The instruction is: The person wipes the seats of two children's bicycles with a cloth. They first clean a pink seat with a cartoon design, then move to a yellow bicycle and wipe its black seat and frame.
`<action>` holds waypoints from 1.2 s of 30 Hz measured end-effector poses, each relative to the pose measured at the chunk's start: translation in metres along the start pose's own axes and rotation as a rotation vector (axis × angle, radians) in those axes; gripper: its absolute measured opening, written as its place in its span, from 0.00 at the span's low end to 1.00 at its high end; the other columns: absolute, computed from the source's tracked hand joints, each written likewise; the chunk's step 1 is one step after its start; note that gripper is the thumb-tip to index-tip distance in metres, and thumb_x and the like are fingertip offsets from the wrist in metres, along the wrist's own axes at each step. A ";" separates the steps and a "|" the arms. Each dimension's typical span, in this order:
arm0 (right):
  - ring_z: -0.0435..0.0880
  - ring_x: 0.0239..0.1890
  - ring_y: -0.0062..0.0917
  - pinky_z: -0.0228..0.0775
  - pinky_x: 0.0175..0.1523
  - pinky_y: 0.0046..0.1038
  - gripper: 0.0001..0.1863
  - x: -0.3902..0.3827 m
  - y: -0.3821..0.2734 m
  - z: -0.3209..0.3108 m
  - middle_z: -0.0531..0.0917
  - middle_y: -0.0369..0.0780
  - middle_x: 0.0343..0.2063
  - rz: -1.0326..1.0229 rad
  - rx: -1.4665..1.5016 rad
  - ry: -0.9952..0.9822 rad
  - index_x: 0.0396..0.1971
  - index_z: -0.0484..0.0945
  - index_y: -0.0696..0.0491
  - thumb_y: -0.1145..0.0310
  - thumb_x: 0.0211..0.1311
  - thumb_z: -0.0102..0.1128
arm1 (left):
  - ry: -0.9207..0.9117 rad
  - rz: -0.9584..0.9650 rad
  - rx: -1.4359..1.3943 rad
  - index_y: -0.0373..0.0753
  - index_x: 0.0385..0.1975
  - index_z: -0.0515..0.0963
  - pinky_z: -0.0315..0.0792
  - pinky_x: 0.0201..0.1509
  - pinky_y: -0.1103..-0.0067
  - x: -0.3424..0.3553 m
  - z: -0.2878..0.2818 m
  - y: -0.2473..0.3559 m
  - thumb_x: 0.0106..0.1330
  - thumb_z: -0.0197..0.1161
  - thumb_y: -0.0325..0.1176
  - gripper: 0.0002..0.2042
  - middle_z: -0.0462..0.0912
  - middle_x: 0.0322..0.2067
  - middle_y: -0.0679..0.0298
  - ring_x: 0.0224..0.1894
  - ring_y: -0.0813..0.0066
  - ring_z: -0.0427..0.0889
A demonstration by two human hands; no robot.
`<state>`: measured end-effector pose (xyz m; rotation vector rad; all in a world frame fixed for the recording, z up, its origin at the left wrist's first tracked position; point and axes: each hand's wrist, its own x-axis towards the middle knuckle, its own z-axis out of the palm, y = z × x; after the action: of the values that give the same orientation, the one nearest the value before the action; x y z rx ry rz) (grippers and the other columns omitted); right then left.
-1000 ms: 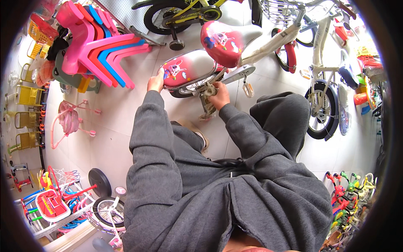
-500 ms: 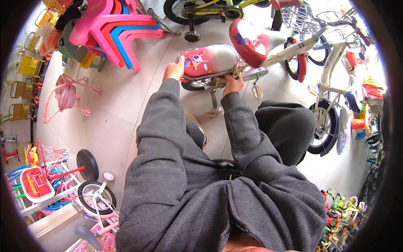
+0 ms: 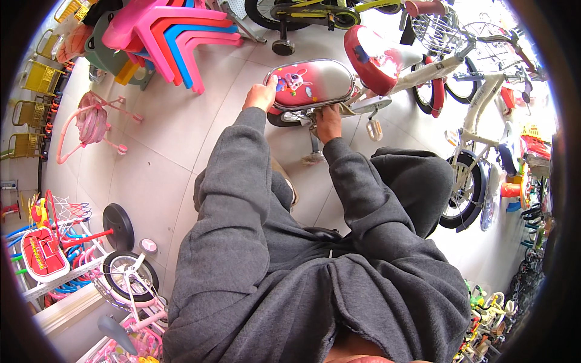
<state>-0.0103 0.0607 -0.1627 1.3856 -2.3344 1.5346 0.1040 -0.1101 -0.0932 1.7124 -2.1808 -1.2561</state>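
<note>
A child's bicycle lies ahead of me, with a red and white saddle (image 3: 376,59) and a padded rear seat (image 3: 315,83) in a metal rim, red fading to white with a cartoon rabbit. My left hand (image 3: 260,97) is closed around the left end of the rear seat, thumb over its rim. Under the seat's near edge, my right hand (image 3: 328,124) reaches in by the frame with bent fingers; their tips and whatever they grip are hidden. Below the seat part of the rear wheel (image 3: 284,118) shows. A pedal (image 3: 374,129) sits to the right of my right hand.
Stacked plastic chairs (image 3: 175,39) stand at the far left, near a pink round-seated frame (image 3: 92,126). A yellow-green bicycle (image 3: 315,12) is beyond. Another white bicycle (image 3: 469,163) stands at the right. A toy basketball hoop (image 3: 45,254) and a small-wheeled bike (image 3: 130,278) are lower left.
The rear seat and saddle sit slightly farther right in view, as does my left hand. My right hand has shifted a little left and deeper under the seat's edge.
</note>
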 end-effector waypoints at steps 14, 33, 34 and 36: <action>0.67 0.51 0.44 0.67 0.48 0.39 0.14 -0.001 0.018 -0.007 0.73 0.46 0.43 -0.115 -0.321 -0.346 0.33 0.76 0.55 0.78 0.43 0.47 | -0.006 0.062 0.010 0.24 0.40 0.75 0.62 0.57 0.67 0.007 0.005 -0.004 0.58 0.44 0.61 0.36 0.73 0.42 0.36 0.52 0.48 0.71; 0.78 0.33 0.18 0.70 0.43 0.21 0.21 0.064 -0.069 -0.081 0.82 0.37 0.29 0.243 0.324 -1.007 0.41 0.79 0.55 0.77 0.41 0.56 | -0.056 0.486 -0.160 0.28 0.33 0.78 0.73 0.28 0.75 -0.071 -0.027 0.045 0.55 0.60 0.30 0.11 0.81 0.26 0.53 0.24 0.70 0.81; 0.78 0.34 0.17 0.69 0.43 0.21 0.20 0.074 -0.075 -0.086 0.82 0.37 0.30 0.232 0.387 -1.001 0.41 0.78 0.57 0.77 0.42 0.56 | -0.010 0.583 -0.243 0.28 0.35 0.77 0.69 0.21 0.82 -0.077 -0.030 0.046 0.57 0.59 0.28 0.10 0.80 0.23 0.60 0.17 0.80 0.76; 0.77 0.35 0.17 0.69 0.45 0.20 0.19 0.089 -0.084 -0.097 0.82 0.36 0.33 0.253 0.547 -0.956 0.42 0.77 0.59 0.78 0.44 0.56 | -0.134 0.539 -0.466 0.29 0.39 0.76 0.70 0.23 0.82 -0.088 -0.037 0.046 0.58 0.59 0.29 0.12 0.79 0.23 0.62 0.19 0.80 0.77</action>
<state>-0.0481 0.0653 -0.0113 2.4834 -2.7356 1.9894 0.1211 -0.0545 -0.0047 0.8193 -1.9932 -1.5704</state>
